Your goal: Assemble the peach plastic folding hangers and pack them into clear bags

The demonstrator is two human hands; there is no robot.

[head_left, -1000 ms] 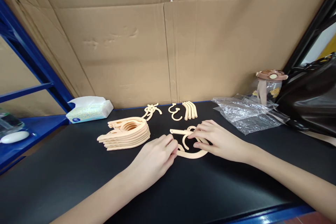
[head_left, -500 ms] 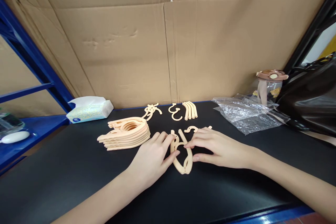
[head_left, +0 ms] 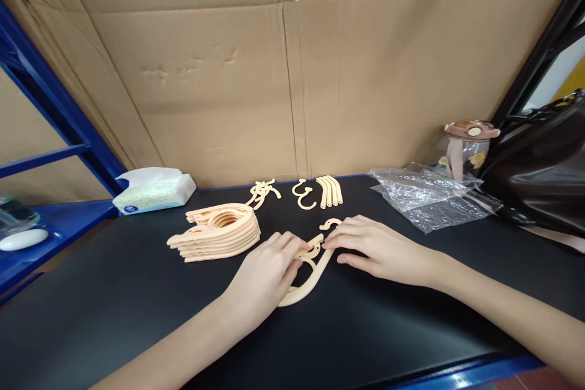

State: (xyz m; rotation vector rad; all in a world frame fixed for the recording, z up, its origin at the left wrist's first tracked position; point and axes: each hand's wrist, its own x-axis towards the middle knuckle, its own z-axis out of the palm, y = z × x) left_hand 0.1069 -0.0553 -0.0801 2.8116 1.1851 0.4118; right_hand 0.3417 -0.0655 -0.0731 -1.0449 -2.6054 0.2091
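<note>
A cream plastic folding hanger (head_left: 315, 278), folded into a curved loop, lies tilted on the black tabletop between my hands. My left hand (head_left: 269, 265) is closed on its left side, thumb below and fingers above, covering part of it. At its upper right end are the bent fingertips of my right hand (head_left: 377, 248), with the thumb a little apart. Beyond those fingers lies a loose cream hook (head_left: 329, 223), partly hidden by the right hand. Left of my left hand is a neat stack of folded hangers (head_left: 222, 237).
Toward the back lie a small heap of cream hooks (head_left: 262, 192), two separate hooks (head_left: 307, 200) and a row of curved strips (head_left: 329, 191). A tissue pack (head_left: 158, 194) is at back left. Crumpled clear plastic (head_left: 423, 195), a bottle (head_left: 473, 143) and a black bag (head_left: 539, 170) occupy the right.
The folding hanger has turned clockwise, its closed bottom end swinging left toward my left wrist. My left hand has stayed on it; the right fingertips have shifted to its upper end.
</note>
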